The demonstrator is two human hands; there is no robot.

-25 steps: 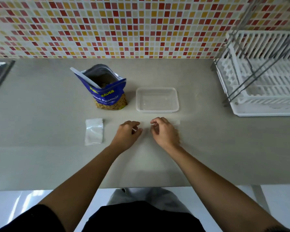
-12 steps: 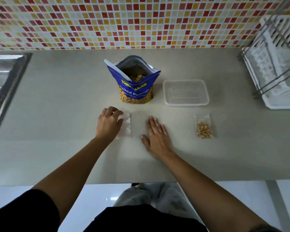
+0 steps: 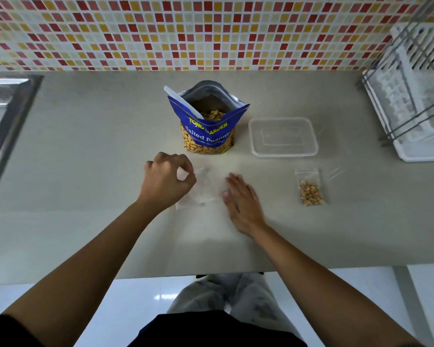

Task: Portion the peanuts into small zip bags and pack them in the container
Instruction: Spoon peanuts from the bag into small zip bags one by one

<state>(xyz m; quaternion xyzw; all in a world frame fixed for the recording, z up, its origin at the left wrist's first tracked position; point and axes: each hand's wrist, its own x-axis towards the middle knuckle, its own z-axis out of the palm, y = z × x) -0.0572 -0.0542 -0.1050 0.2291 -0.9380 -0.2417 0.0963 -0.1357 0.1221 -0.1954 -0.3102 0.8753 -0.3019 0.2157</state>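
Observation:
An open blue peanut bag [image 3: 208, 128] stands upright at the middle of the counter, with a white scoop [image 3: 183, 102] sticking out of it. To its right sits an empty clear plastic container [image 3: 283, 137]. A small zip bag filled with peanuts [image 3: 310, 187] lies in front of the container. My left hand [image 3: 167, 182] pinches the top of an empty clear zip bag [image 3: 203, 189] lying on the counter. My right hand [image 3: 242, 200] lies flat on the counter just right of that bag, fingers straight.
A white dish rack [image 3: 411, 96] with metal bars stands at the far right. A steel sink edge [image 3: 8, 101] runs along the left. The grey counter [image 3: 85, 159] ends at a tiled wall behind and at a front edge near my legs.
My hands left the filled zip bag at the right. My left hand went to the empty zip bag and now pinches its top; my right hand flattened beside it.

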